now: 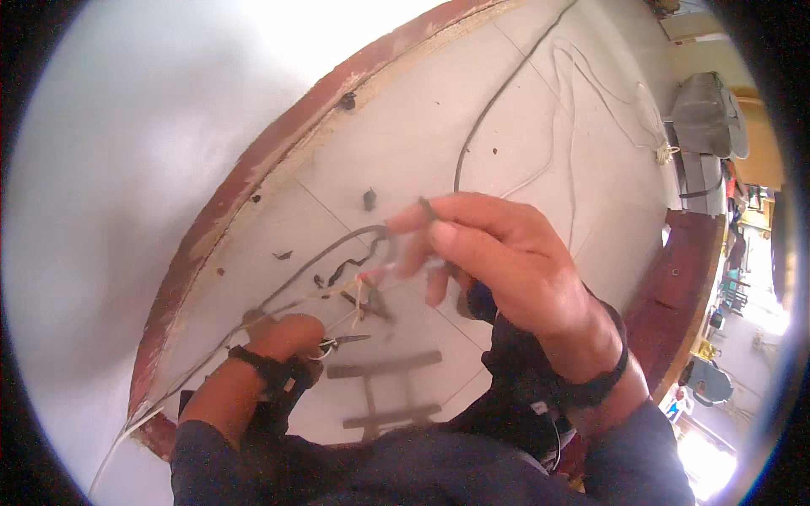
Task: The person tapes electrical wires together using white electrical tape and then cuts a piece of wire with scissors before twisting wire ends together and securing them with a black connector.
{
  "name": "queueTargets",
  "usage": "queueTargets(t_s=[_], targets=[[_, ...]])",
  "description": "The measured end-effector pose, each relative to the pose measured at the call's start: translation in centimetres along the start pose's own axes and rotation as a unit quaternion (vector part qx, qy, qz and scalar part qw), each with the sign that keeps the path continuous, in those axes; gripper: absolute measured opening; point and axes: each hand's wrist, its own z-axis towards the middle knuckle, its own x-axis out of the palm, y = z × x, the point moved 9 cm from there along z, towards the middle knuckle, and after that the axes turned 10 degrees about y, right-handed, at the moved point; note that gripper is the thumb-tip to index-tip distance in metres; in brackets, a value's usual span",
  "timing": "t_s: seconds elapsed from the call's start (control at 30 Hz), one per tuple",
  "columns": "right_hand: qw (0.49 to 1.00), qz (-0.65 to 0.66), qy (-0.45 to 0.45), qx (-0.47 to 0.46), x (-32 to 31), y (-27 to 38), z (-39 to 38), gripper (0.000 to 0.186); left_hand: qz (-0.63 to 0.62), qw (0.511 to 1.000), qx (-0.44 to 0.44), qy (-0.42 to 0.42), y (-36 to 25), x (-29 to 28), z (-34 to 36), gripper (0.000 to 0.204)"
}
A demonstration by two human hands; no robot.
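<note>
Dark cable (pixel 469 138) lies across the pale tiled floor (pixel 405 126), running down to the fingers of the right hand (pixel 506 253), passing out of sight behind them, and showing again beyond their tips, where it bends down towards the left hand (pixel 283 337). The right forefinger and thumb are bent towards each other, but blur covers the tips and I cannot tell whether they pinch the cable. The left fingers are curled in on a small bladed tool (pixel 350 339), whose metal blade points away from them, towards the space below the right fingers.

Between the two sets of fingers hang thin pale strands (pixel 357 295), one with a reddish end just short of the right fingertips. Near these strands, left of the right fingertips, is a twisted dark strip (pixel 346 268). Below the right fingers, a blurred frame (pixel 384 367) with two crossbars shows in front of the person.

Farther out, above the right fingertips, sits a dark scrap (pixel 369 199). Above and right of the right hand, a pale cord (pixel 553 126) lies in loops. Well beyond the left fingers, a red-brown border (pixel 245 164) curves along the white wall (pixel 118 169).
</note>
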Motion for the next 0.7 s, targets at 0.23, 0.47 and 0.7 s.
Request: queueTargets(t_s=[0.23,0.47,0.7], targets=[[0.996,-0.059,-0.008,-0.073,0.0,0.5,-1.6,0.03,-0.048,0.998,-0.038,0.02,-6.0,-5.2,-13.9,0.039],[0.992,-0.056,-0.009,-0.117,-1.2,0.1,-2.4,0.028,-0.187,0.967,0.032,-0.168,-13.6,-8.8,-28.4,0.037],[0.986,-0.103,0.0,-0.129,-0.3,0.6,-2.0,0.025,-0.442,0.662,0.17,-0.58,-13.6,-14.0,-34.2,0.028]])
